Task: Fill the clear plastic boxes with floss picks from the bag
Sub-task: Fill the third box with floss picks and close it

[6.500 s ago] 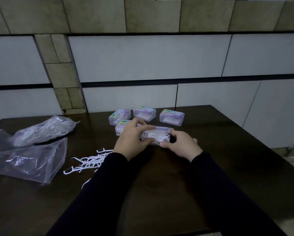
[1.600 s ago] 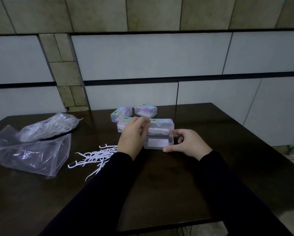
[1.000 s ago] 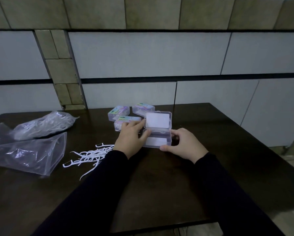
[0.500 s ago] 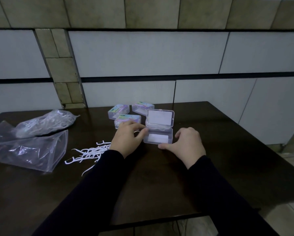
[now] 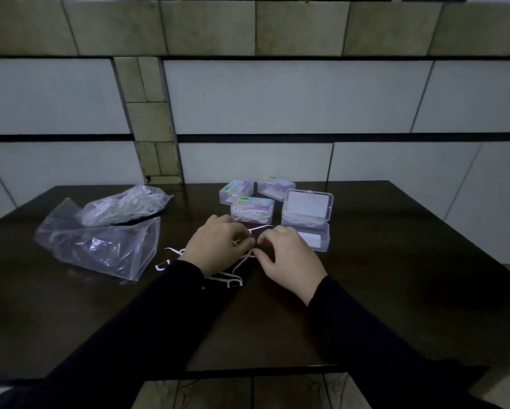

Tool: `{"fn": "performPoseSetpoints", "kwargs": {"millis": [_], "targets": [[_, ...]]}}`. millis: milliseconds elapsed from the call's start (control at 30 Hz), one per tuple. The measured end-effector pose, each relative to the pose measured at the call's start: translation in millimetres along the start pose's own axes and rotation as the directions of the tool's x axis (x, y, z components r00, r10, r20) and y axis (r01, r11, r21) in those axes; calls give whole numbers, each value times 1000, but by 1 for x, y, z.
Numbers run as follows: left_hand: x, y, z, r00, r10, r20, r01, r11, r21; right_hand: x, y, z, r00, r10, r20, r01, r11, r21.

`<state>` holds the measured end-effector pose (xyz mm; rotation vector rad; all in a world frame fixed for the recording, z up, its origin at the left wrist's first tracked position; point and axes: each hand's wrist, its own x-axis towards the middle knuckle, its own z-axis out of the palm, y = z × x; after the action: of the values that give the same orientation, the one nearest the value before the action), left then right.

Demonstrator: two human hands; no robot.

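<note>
An open clear plastic box (image 5: 313, 240) stands on the dark table (image 5: 395, 276) with its lid (image 5: 307, 206) tipped back. To its left, white floss picks (image 5: 227, 277) lie loose on the table, partly hidden under my hands. My left hand (image 5: 215, 249) has its fingers curled over the pile and pinches a few picks. My right hand (image 5: 289, 258), just left of the open box, pinches picks at its fingertips. A clear bag (image 5: 100, 246) lies at the left, and a second bag (image 5: 124, 206) behind it holds more picks.
Three closed boxes with coloured labels (image 5: 252, 209) (image 5: 236, 191) (image 5: 276, 187) stand behind my hands near the tiled wall (image 5: 277, 98). The table's front edge (image 5: 248, 374) is close to me; its right side ends near a white panel.
Both hands let go of the opened box and moved left and down onto the loose floss picks, where they now pinch some. The box stays open on the table.
</note>
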<state>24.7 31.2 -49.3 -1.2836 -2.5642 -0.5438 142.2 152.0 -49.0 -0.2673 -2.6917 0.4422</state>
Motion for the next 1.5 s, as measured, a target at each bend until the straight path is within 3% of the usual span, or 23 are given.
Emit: {"fn": "performPoseSetpoints", "kwargs": {"millis": [67,133,267,367,500,667,833,1167,1500], "targets": [[-6,-14,-20,981,-29,192,32,999,-11,6,-6,4,994,-88,71,90,996,-15],[-12,-30,-39,953,-50,298,52,999,-1,13,-12,8,981,-145,129,153,987,-52],[-22,-50,-64,879,-142,454,166,986,-14,29,-15,20,988,-67,138,89,983,-160],[-27,-54,-67,813,-227,536,206,973,100,36,-17,25,991,-10,136,48,958,-283],[-29,-57,-58,843,-226,488,185,974,133,34,-19,28,986,-27,166,78,948,-308],[-27,-54,-44,898,-187,398,197,980,18,30,-22,21,966,-85,245,145,959,-242],[-28,-53,-47,896,-167,412,174,985,21,28,-19,19,970,-94,224,146,962,-230],[-29,-49,-51,893,-187,410,173,982,73,28,-21,18,977,-50,209,100,967,-233],[-26,-38,-37,954,-164,249,130,981,147,31,-24,15,983,37,182,14,962,-274]]}}
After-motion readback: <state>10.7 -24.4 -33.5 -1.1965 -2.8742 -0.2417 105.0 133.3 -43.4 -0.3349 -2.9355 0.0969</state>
